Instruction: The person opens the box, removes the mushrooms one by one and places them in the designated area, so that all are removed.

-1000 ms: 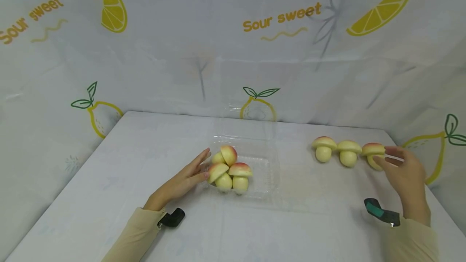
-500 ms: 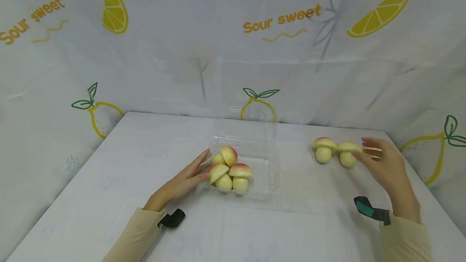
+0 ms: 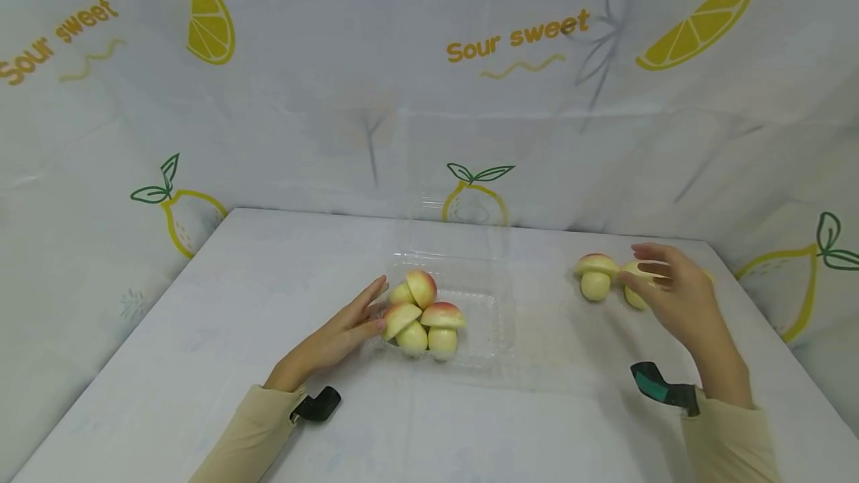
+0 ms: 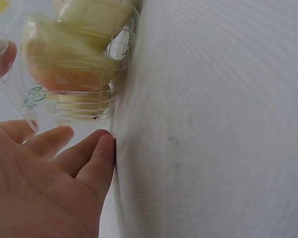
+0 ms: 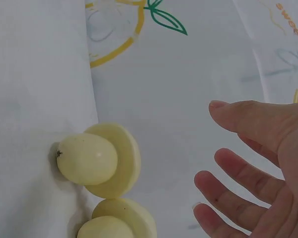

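Your right hand point(image 3: 681, 300) hovers empty by the table mushrooms point(image 3: 595, 279).
Your left hand point(image 3: 335, 338), fingers extended and gripping nothing, lies at the left side of the box point(image 3: 478, 325); three packed mushrooms point(image 3: 441, 315) sit inside.

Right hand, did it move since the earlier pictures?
Yes: in the head view, the right hand has moved left, away from the rightmost lemon print and closer to the clear box.

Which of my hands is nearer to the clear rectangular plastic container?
Left. Your left hand is right at the container's left side; your right hand is apart from it, off to its right, by the pale yellow mushroom-shaped pieces there.
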{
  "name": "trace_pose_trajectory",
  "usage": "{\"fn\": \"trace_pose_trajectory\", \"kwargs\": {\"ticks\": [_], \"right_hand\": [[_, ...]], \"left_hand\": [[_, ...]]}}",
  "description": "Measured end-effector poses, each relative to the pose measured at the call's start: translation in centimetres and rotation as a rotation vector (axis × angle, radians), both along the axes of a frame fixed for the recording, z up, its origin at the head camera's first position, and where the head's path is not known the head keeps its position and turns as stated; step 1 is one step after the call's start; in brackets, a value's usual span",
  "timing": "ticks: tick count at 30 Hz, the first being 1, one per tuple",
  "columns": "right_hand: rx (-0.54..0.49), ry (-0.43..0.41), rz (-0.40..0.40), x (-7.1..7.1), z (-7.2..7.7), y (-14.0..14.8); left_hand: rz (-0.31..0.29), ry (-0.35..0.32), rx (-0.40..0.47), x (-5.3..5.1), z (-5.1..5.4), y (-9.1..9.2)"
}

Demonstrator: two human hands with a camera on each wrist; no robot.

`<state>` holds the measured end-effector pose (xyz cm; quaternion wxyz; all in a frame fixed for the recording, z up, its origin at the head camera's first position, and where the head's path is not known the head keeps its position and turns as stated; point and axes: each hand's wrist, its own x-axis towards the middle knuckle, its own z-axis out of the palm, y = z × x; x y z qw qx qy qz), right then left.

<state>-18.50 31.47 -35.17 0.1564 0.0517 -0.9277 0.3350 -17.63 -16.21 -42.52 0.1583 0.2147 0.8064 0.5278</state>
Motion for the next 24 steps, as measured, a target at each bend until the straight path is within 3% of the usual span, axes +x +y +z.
{"fn": "trace_pose_trajectory", "kwargs": {"ticks": [11, 24], "right_hand": [[-0.035, 0.049, 0.1, 0.3, 0.8, -2.9], [-0.014, 0.071, 0.194, 0.5, 0.5, -5.8]], "left_hand": [[0.0, 0.0, 0.007, 0.1, 0.1, 0.1], [0.011, -0.02, 0.003, 0.2, 0.3, 0.1]]}}
